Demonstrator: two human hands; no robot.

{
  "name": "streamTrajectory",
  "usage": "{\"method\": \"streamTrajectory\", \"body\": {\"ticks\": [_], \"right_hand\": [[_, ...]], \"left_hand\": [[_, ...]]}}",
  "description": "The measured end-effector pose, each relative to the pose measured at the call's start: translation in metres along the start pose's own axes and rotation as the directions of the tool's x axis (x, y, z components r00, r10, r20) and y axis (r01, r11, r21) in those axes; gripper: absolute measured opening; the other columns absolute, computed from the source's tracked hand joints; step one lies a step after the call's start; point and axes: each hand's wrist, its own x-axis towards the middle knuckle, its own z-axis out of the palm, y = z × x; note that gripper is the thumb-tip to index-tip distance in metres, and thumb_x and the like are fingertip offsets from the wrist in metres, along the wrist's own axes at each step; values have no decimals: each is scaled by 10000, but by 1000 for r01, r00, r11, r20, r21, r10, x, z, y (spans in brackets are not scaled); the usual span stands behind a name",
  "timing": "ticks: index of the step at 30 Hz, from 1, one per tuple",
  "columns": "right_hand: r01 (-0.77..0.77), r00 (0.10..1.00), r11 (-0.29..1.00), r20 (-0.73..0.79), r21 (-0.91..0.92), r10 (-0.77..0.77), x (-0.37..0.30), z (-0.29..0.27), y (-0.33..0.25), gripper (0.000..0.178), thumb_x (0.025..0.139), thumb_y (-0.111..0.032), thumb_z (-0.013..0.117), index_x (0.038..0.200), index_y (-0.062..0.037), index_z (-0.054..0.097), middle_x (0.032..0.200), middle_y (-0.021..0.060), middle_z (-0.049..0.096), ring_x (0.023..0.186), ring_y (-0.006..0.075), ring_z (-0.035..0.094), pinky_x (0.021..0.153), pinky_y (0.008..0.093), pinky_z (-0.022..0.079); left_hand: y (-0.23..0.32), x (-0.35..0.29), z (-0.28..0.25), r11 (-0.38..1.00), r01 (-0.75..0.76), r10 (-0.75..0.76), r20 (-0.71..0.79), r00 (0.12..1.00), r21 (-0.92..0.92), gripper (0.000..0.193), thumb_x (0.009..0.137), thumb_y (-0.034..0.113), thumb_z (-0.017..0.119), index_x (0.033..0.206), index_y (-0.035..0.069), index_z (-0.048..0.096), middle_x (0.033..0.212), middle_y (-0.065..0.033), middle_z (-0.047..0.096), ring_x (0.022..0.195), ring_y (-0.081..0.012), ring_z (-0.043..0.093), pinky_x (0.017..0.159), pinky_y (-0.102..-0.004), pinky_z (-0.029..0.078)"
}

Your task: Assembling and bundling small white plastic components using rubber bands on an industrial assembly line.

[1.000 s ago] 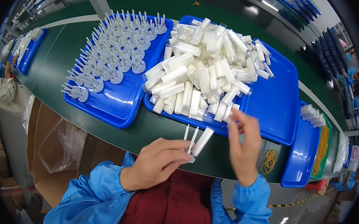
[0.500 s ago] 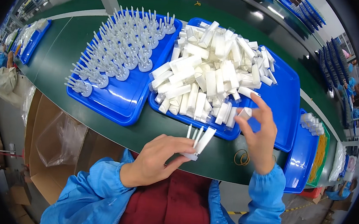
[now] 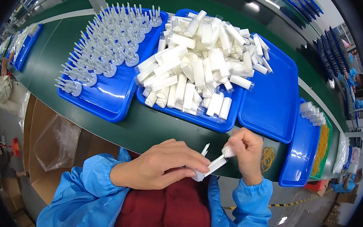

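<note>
White plastic is what both hands hold. The left hand [image 3: 160,165] is curled around a few small white tubes [image 3: 211,165], and one thin tip [image 3: 205,149] sticks up above its fingers. The right hand [image 3: 246,150] is closed too, pinching the top end of one tube with its fingertips [image 3: 229,151]. The two hands are very close, just in front of the person's chest. I cannot tell how many tubes the left hand has, because the fingers hide them.

Both arms wear bright blue sleeves [image 3: 86,191]. A dark red top [image 3: 165,214] shows between them.

The hands are over the near edge of a dark green belt [image 3: 146,128]. Just past them sits a blue tray [image 3: 198,119] piled high with more white tubes [image 3: 198,68]. Left of it is another blue tray [image 3: 105,103] full of small grey-white parts [image 3: 105,52] with thin spikes. Right of the pile is a bare blue tray [image 3: 272,99]. Next comes a narrow blue tray [image 3: 297,161] with a few clear caps [image 3: 313,113] at its far end. Yellow rubber bands [image 3: 267,156] lie on the belt near the right hand.

Down on the left is a brown cardboard box [image 3: 34,144] with a clear plastic bag [image 3: 58,140] in it.
</note>
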Motion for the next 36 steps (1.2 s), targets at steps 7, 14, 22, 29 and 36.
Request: {"method": "streamTrajectory", "body": {"ticks": [7,14,22,29,36], "right_hand": [[110,989,993,108,-36,-105,-1,-2,0,254,893,-110,744,671,-27,653,623,18,623,583,85,514,517,270,361],[341,935,910,184,-236,-303,-1,27,-9,278,819,-84,786,614,-25,608,575,68,527,525,205,486,497,349,340],[548,828,758,97,-354,-553,9,32,-3,245,910,-114,706,718,-20,587,672,90,561,635,254,536,590,372,407],[202,796,638,-255,-743,-549,95,-34,4,144,873,-85,729,989,-10,689,933,108,646,853,283,600,756,395,482],[229,913,516,-2,-826,-408,52,-24,-3,244,862,-50,739,1094,-9,674,919,104,637,864,250,620,777,364,500]], "left_hand": [[1,-1,4,999,10,-9,42,999,-35,239,895,-17,698,1111,86,702,1220,-63,725,923,-201,661,835,-340,448],[-3,-2,20,987,-30,52,-137,989,158,282,866,40,741,1137,72,668,1125,-67,686,1018,-253,646,875,-377,499],[-15,-3,15,999,46,-45,-163,986,0,256,883,36,745,1128,41,668,1073,-113,667,946,-268,675,815,-349,554],[-11,-4,18,995,94,-85,-271,959,18,265,815,-51,778,1050,36,688,1021,-100,706,913,-229,672,768,-327,548],[-14,-8,5,986,25,24,-294,956,164,293,798,-70,770,1061,43,710,1027,-101,693,924,-243,657,779,-335,536]]}}
